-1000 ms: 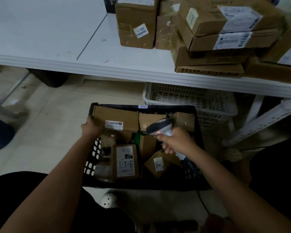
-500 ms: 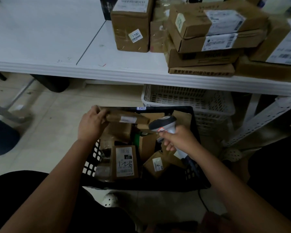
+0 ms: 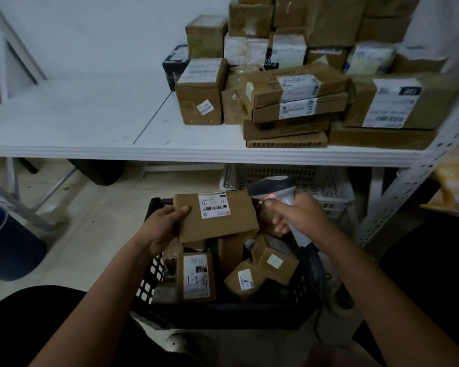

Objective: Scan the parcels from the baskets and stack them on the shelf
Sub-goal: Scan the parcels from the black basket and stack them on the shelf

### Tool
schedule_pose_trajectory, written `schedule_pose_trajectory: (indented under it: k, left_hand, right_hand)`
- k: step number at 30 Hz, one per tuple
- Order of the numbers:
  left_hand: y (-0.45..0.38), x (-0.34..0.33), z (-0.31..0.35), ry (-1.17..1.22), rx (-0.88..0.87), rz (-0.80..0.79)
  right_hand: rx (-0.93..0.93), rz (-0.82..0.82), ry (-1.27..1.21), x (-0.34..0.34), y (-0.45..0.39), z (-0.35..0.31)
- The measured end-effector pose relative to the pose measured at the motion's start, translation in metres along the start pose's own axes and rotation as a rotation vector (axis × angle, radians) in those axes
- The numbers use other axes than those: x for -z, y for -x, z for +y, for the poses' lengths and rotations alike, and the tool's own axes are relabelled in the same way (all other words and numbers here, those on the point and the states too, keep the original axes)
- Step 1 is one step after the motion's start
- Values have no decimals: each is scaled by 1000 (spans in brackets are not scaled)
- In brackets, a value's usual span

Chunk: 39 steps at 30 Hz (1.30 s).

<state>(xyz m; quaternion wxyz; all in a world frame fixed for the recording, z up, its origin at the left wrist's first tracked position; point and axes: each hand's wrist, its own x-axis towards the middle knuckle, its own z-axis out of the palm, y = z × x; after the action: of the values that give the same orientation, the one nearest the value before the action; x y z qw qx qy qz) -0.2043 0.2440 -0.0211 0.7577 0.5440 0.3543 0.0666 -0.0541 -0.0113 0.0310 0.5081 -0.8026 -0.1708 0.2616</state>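
My left hand [image 3: 162,228] grips the left end of a flat brown parcel [image 3: 217,223], held above the black basket [image 3: 223,311] with its white barcode label facing up. My right hand [image 3: 298,219] grips the handle of a grey barcode scanner [image 3: 274,187], whose head sits just right of the parcel's label. Several more brown parcels lie in the basket, among them one with a handwritten label [image 3: 196,276]. Many parcels stand stacked on the right half of the white shelf [image 3: 96,123].
A white basket [image 3: 289,178] sits under the shelf behind the black one. The shelf's perforated post [image 3: 414,181] rises at the right. A dark blue bin [image 3: 8,247] stands on the floor at the left. The scanner's cable hangs down by the basket's right side.
My left hand has lifted the flat parcel out of the basket and turned its label upward. The scanner has risen beside it. My view has tilted up toward the shelf.
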Motion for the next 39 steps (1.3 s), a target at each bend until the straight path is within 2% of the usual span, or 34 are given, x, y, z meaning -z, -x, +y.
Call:
schedule_pose_trajectory:
  k: [5,12,21,39]
  left_hand:
    - [13,-33,6,44,-37,-84]
    - [29,-86,9,83,-52,-177]
    - [28,-113,4,92,-43,-156]
    - [31,-104,11,47,-62,-96]
  right_hand:
    - [24,-15,-85,34,31,-24]
    - [18,-61,-44,63,67,-43]
    - [18,-50,-3,75,81,-44]
    - [37,-31,-38,72,72,-44]
